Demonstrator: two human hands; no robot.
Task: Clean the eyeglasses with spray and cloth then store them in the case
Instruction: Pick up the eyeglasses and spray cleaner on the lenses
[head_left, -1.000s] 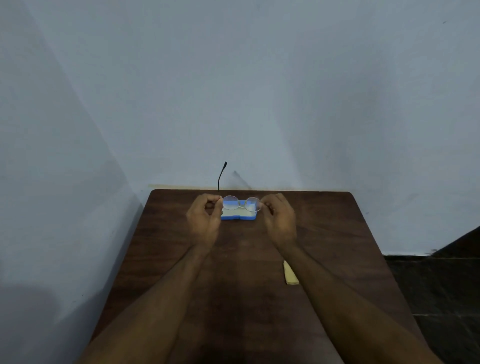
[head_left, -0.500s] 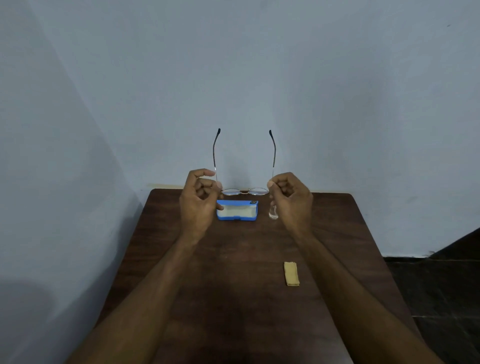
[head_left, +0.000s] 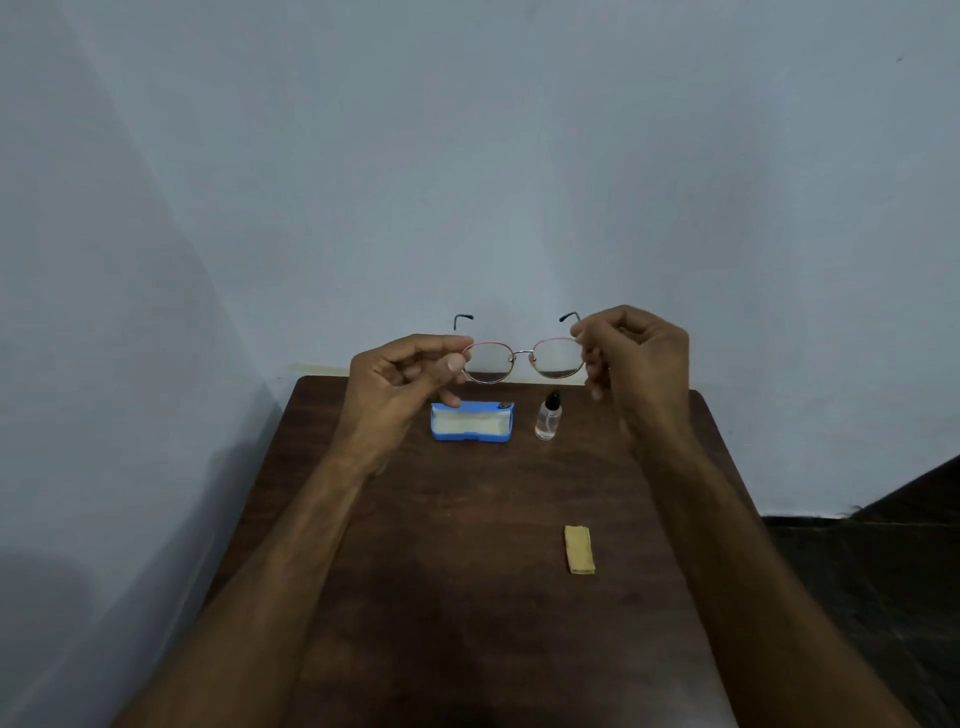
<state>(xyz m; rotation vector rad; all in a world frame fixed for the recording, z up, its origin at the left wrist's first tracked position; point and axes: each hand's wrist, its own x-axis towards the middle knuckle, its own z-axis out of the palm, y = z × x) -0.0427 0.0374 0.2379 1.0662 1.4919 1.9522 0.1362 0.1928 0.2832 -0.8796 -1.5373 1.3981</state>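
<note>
Thin metal-rimmed eyeglasses (head_left: 523, 359) hang in the air above the table's far edge, lenses facing me and both temples unfolded toward the wall. My left hand (head_left: 400, 382) pinches the frame at its left end, and my right hand (head_left: 631, 358) pinches the right end. Below them an open blue case (head_left: 471, 422) with a pale lining lies on the table. A small clear spray bottle (head_left: 548, 417) with a black cap stands just right of the case. A folded yellow cloth (head_left: 580, 550) lies nearer me, toward the right.
The dark wooden table (head_left: 467, 509) stands in a corner, with pale walls behind and to its left. Dark floor shows past the table's right edge.
Both hands lifted the eyeglasses off the case. The temples pointed up half a second ago; now the frame is tilted with its lenses facing me, held higher and closer.
</note>
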